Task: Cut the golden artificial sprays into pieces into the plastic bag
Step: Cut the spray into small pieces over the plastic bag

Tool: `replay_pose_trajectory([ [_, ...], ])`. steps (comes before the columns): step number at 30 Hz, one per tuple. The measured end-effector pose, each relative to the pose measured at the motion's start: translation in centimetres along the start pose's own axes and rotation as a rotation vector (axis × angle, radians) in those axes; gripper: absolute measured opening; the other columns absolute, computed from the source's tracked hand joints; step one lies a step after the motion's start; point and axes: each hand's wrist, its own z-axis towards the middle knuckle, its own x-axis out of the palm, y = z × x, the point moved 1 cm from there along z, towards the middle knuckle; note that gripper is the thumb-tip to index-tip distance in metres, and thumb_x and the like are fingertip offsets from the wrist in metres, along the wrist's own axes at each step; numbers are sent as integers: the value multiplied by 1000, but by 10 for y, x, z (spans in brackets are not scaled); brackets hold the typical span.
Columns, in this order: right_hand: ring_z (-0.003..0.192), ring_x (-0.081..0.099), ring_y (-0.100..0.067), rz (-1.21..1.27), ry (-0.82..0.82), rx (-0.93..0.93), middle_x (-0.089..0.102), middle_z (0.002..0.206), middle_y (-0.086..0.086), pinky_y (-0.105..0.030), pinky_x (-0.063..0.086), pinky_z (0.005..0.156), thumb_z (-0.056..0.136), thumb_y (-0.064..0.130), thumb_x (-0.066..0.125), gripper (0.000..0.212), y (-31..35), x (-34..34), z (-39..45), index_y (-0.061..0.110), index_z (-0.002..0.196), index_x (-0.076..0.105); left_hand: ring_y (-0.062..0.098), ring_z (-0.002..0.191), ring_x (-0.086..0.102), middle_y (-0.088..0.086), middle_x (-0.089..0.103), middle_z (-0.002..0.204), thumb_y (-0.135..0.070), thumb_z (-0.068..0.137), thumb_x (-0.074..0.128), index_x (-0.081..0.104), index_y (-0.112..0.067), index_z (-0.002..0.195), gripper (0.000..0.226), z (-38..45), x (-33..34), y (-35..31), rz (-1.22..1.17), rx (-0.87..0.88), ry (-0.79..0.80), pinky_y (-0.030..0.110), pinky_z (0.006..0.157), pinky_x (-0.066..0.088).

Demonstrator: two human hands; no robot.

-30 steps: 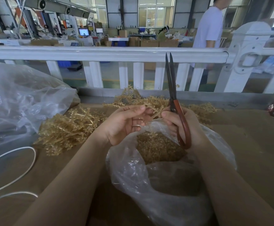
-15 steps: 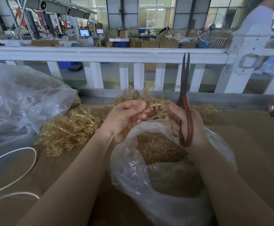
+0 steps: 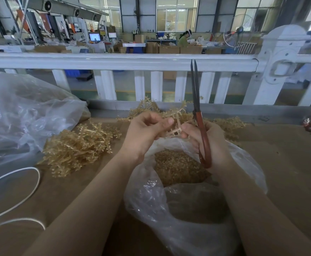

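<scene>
Two bare forearms reach forward, left hand (image 3: 147, 133) and right hand (image 3: 204, 143) raised close together, fingers curled.

I see the plastic bag (image 3: 178, 218) on the table (image 3: 289, 172), cut pieces (image 3: 176, 167) inside. Uncut sprays (image 3: 77, 146) lie left; the fence (image 3: 114, 60) stands behind.

A golden spray (image 3: 175, 126) is sitting pinched just above the clear plastic bag (image 3: 151, 196) — its mouth is gaping open, showing cut golden pieces (image 3: 176, 167) heaped inside. More sprays (image 3: 77, 146) are lying piled beside the bag.
</scene>
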Motion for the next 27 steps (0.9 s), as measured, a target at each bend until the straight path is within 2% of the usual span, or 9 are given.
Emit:
replay_pose_trajectory([
  [2,35,41,-2,-3,18,21,53,48,8,-12,34,37,93,13,69,21,-1,-2,2,10,73,64,17,73,64,7,64,82,-26,63,88,55,-13,89,44,3,-6,-2,-37,-25,-30,30,71,55],
  [4,36,37,-8,25,39,58,51,52,2,-17,30,34,91,13,72,20,-2,-4,3,14,71,67,21,89,68,5,69,96,-22,63,90,57,-13,106,56,6,-13,-5,10,-82,70,34,84,56],
  [8,40,38,-12,-11,106,77,48,54,-1,-23,29,39,79,26,79,13,1,-2,3,25,67,74,14,94,69,0,74,96,-12,73,82,72,-12,103,31,4,-16,-7,139,-133,481,23,83,52],
  [10,40,37,-12,-23,123,74,46,53,0,-23,29,39,85,20,76,19,2,-1,2,26,67,74,11,83,67,0,75,88,-18,71,84,78,-17,92,22,1,-13,-6,212,-166,527,22,77,52],
  [13,39,36,-10,-32,116,70,46,52,1,-19,30,38,85,18,76,23,3,-1,1,26,64,73,5,66,63,-3,75,77,-30,65,82,80,-27,81,17,-1,-11,-7,256,-219,509,16,62,50],
  [16,40,49,-1,-22,109,5,54,49,8,-12,38,42,84,22,76,26,5,0,-1,26,58,70,6,64,63,-5,74,75,-34,61,83,80,-28,78,18,-1,-12,-6,239,-267,491,17,60,50],
  [20,47,57,4,-7,84,-62,60,51,15,-7,43,51,76,34,74,18,7,3,-3,19,74,65,6,53,61,-1,72,71,-25,57,84,77,-21,75,20,2,-11,-2,-49,-341,228,17,51,49],
  [24,71,70,-3,-142,29,-60,73,73,10,-17,52,69,72,49,77,36,-1,1,0,17,87,71,8,68,73,2,75,76,-13,69,75,72,-11,85,17,5,-11,-1,-431,-382,29,17,57,56],
  [27,79,70,-4,-313,3,-30,73,82,13,-28,50,77,66,73,77,57,-6,1,1,23,92,70,12,77,75,6,76,81,-8,70,73,73,-8,86,16,6,-11,-3,-510,-343,2,19,63,58],
])
